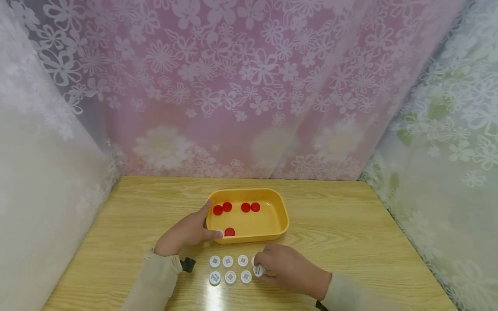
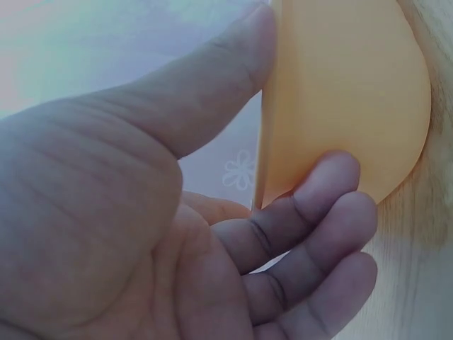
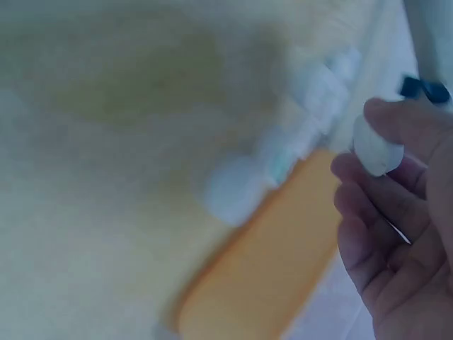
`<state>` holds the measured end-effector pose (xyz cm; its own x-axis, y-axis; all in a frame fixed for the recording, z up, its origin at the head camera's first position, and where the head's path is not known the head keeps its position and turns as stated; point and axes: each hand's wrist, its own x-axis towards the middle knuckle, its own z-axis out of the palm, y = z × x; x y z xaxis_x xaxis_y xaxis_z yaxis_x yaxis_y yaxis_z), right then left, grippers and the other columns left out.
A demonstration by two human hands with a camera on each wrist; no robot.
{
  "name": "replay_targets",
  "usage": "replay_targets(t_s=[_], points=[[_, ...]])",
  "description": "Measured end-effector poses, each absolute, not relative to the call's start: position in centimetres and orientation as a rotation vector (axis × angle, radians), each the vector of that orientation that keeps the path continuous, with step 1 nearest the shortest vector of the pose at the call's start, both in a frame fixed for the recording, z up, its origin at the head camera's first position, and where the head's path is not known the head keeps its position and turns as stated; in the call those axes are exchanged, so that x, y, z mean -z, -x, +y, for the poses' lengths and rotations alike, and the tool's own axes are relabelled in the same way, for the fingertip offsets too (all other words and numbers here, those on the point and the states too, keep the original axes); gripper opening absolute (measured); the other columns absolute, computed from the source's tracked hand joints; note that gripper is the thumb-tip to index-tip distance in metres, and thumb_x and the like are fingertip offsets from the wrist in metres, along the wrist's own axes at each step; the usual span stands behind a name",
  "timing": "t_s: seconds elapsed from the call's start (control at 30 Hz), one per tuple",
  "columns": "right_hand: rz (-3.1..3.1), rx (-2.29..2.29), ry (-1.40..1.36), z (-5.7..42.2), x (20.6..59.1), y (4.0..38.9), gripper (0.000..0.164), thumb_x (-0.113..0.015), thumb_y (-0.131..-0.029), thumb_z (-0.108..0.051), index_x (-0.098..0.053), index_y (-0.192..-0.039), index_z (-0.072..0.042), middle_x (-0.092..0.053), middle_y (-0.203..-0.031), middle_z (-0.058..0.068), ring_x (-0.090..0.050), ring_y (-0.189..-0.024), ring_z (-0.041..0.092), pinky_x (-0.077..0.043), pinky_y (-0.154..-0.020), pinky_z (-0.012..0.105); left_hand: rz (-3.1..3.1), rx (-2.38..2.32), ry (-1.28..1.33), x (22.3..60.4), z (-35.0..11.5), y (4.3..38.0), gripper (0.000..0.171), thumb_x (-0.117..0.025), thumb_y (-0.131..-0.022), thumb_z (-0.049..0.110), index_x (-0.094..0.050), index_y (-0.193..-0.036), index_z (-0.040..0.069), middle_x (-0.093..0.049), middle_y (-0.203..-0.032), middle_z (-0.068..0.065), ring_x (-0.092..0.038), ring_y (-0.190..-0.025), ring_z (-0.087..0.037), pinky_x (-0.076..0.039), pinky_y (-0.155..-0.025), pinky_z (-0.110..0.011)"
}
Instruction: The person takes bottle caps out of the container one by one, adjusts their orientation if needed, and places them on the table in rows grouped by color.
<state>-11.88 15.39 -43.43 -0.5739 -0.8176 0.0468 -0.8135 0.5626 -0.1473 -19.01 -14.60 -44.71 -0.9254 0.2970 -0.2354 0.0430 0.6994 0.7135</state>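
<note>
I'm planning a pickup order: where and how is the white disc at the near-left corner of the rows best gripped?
Probably grip the white disc by its round rim, from above on the near-left: it lies flat on the table, with one disc behind and another to its right, so its left and near edges look freest.

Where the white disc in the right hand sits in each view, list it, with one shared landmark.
Head: white disc near the bottom, just right of centre, in the right hand.
Left wrist: not in it.
Right wrist: white disc at right, slightly above mid-height.
Shared landmark: the yellow tray, visible in all three.
</note>
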Motion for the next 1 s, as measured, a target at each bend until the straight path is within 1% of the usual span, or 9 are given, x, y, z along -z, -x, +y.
replay_targets(t_s=[0.1,0.2,0.37,0.53,0.63,0.8,1.0], points=[[2.769,0.161,1.509,15.6,45.3,10.9,0.019,-0.081,-0.092,-0.029,-0.066,-0.103,-0.024,-0.056,-0.08,-0.016,-0.043,-0.07,0.001,-0.04,-0.066,0.013,2.573,-1.072,-0.268,44.6,-14.6,19.0,0.118,-0.085,-0.084,0.046,-0.009,-0.168,0.015,-0.037,-0.163,-0.017,-0.045,-0.143,-0.039,-0.033,-0.116,-0.059],[2.769,0.114,1.543,15.8,46.5,10.4,0.017,-0.078,-0.094,-0.03,-0.065,-0.102,-0.025,-0.054,-0.078,-0.016,-0.041,-0.068,0.001,-0.037,-0.064,0.013,2.568,-1.076,-0.273,44.6,-14.6,19.1,0.118,-0.085,-0.084,0.045,-0.008,-0.168,0.015,-0.036,-0.164,-0.017,-0.044,-0.144,-0.039,-0.033,-0.116,-0.059],[2.791,0.085,1.611,16.2,47.1,10.1,0.017,-0.078,-0.094,-0.03,-0.061,-0.094,-0.024,-0.056,-0.08,-0.016,-0.043,-0.07,0.001,-0.038,-0.065,0.014,2.576,-1.059,-0.267,44.7,-14.6,19.0,0.118,-0.084,-0.084,0.046,-0.008,-0.168,0.015,-0.035,-0.164,-0.017,-0.044,-0.144,-0.039,-0.033,-0.116,-0.059],[2.785,0.032,1.738,16.4,47.9,10.2,0.01,-0.076,-0.096,-0.028,-0.068,-0.09,-0.024,-0.063,-0.091,-0.014,-0.05,-0.081,0.003,-0.044,-0.071,0.014,2.57,-1.061,-0.261,44.6,-14.5,19.0,0.119,-0.085,-0.084,0.047,-0.008,-0.168,0.015,-0.035,-0.165,-0.017,-0.043,-0.144,-0.04,-0.033,-0.116,-0.059],[2.791,0.004,1.743,16.4,47.9,10.3,0.01,-0.077,-0.096,-0.027,-0.072,-0.088,-0.026,-0.061,-0.095,-0.012,-0.05,-0.084,0.004,-0.045,-0.073,0.015,2.562,-1.07,-0.265,44.5,-14.5,19.0,0.118,-0.084,-0.084,0.047,-0.008,-0.168,0.015,-0.034,-0.165,-0.017,-0.042,-0.145,-0.04,-0.032,-0.117,-0.058],[2.82,-0.027,1.723,16.2,47.5,10.3,0.01,-0.078,-0.094,-0.027,-0.071,-0.088,-0.025,-0.054,-0.089,-0.011,-0.044,-0.079,0.005,-0.042,-0.07,0.016,2.568,-1.067,-0.253,44.5,-14.3,19.0,0.118,-0.084,-0.084,0.048,-0.008,-0.168,0.015,-0.034,-0.165,-0.017,-0.042,-0.145,-0.04,-0.032,-0.117,-0.059],[2.871,0.024,1.734,16.2,47.9,10.2,0.015,-0.078,-0.095,-0.025,-0.065,-0.087,-0.023,-0.052,-0.085,-0.012,-0.043,-0.075,0.005,-0.042,-0.068,0.016,2.58,-1.05,-0.258,44.7,-14.2,19.1,0.118,-0.084,-0.083,0.048,-0.008,-0.168,0.014,-0.037,-0.163,-0.018,-0.044,-0.144,-0.041,-0.033,-0.116,-0.059]])
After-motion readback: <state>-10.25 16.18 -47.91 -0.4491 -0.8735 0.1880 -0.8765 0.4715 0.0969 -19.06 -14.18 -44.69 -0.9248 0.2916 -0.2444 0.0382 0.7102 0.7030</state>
